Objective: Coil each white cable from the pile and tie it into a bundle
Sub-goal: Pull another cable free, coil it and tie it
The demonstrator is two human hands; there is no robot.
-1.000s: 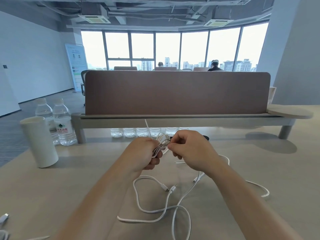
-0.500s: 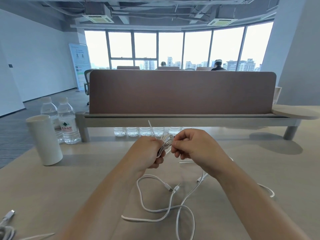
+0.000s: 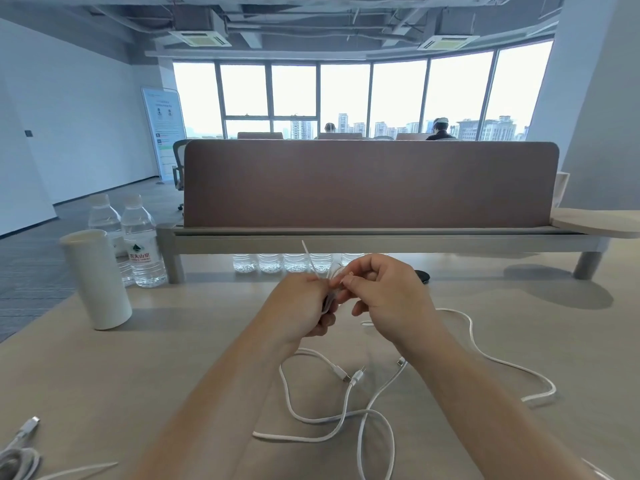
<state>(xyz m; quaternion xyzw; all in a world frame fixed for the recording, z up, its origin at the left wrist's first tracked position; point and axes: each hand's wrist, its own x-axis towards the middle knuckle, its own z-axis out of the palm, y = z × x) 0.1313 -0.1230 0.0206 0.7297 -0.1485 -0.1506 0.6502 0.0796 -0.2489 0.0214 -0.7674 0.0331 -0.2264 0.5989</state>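
Note:
My left hand (image 3: pixel 300 306) grips a coiled white cable (image 3: pixel 329 295) above the middle of the table; most of the coil is hidden between my hands. My right hand (image 3: pixel 384 295) pinches at the coil's top, close against the left hand. A thin white tie strip (image 3: pixel 308 256) sticks up from the coil. Loose white cables (image 3: pixel 346 410) lie tangled on the table below my hands, their plugs (image 3: pixel 353 375) near the middle. Another white cable (image 3: pixel 502 362) loops off to the right.
A white cylinder cup (image 3: pixel 95 278) and two water bottles (image 3: pixel 140 244) stand at the left. A brown divider panel (image 3: pixel 370 183) on a grey rail crosses the back. A bundled cable (image 3: pixel 17 459) lies at the bottom left corner. A dark round object (image 3: pixel 421 275) sits behind my right hand.
My hands have closed in tighter around the coil, hiding more of it. My right-hand fingers have shifted on the tie at the top. The loose cables lie as before.

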